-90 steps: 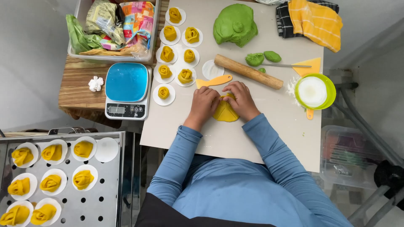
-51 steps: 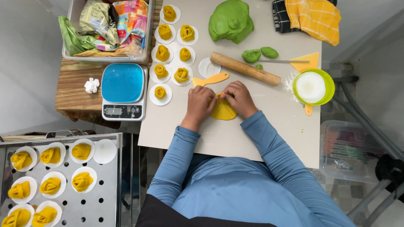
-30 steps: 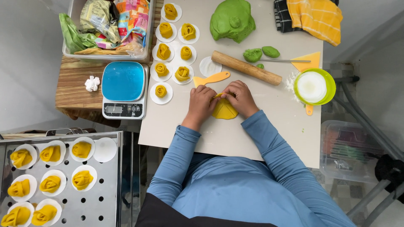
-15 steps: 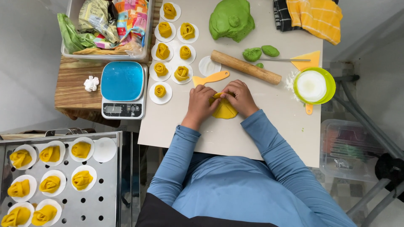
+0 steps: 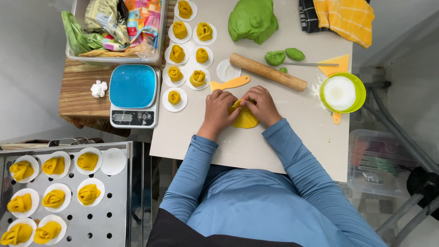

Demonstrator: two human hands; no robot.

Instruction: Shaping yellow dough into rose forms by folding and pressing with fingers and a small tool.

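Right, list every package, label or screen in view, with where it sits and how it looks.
Snack packets: crumpled, multicoloured and beige, in the clear tub, top left.
Green bag: same tub, left end.
Scale screen: small grey rectangle on the blue-topped scale, left of the board.

A wooden rolling pin (image 5: 268,71) lies beside a big green dough lump (image 5: 253,19), a blue kitchen scale (image 5: 133,95) sits left, and yellow dough rolls fill a perforated steel tray (image 5: 119,215).

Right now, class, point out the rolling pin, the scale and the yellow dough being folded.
rolling pin (image 5: 268,72), head view, middle of the barrel
scale (image 5: 133,86), head view, blue platform
yellow dough (image 5: 247,120), head view, lower edge
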